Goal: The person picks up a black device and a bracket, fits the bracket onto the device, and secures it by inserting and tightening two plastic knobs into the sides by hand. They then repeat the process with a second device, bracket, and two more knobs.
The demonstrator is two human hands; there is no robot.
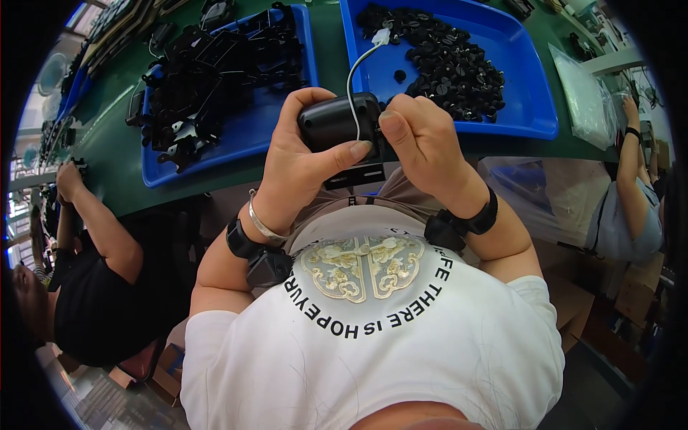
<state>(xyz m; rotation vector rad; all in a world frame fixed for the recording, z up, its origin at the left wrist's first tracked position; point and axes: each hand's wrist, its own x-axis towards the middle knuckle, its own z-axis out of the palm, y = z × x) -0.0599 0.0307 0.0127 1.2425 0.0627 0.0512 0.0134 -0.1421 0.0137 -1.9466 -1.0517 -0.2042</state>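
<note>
Fingers of the left hand (297, 163) wrap a black plastic box-shaped housing with rounded corners (326, 127)

The left fingers go around its upper left side and the thumb lies across the lower part of the face, so that hand has a full hold. The right hand (434, 149) has its fingers curled at the other end, thumb bent against them; I cannot tell whether they pinch the housing or a smaller part there. The housing is up in front of the waist, near the table edge, between two blue plastic trays: the left tray (233, 136) with black bracket-like pieces (208, 86), the right tray (523, 100) with black round knob-like pieces (459, 68).

It should be light and stiff, easy for one palm to carry; its smooth shell may be a little slippery. The side walls look the best place to take hold. The weak point is probably the thin, flexible white-grey cable (350, 82), which could snag or be tugged, so keep the grip off it.

In looks, the housing is plain dark black with a soft sheen and small round recesses near its right side. The cable crosses the face from beside the left thumb and arches up to a white plug (382, 36) over the right tray. Below shows a flat black slotted plate (356, 176); whether it joins the housing is hidden.
</note>
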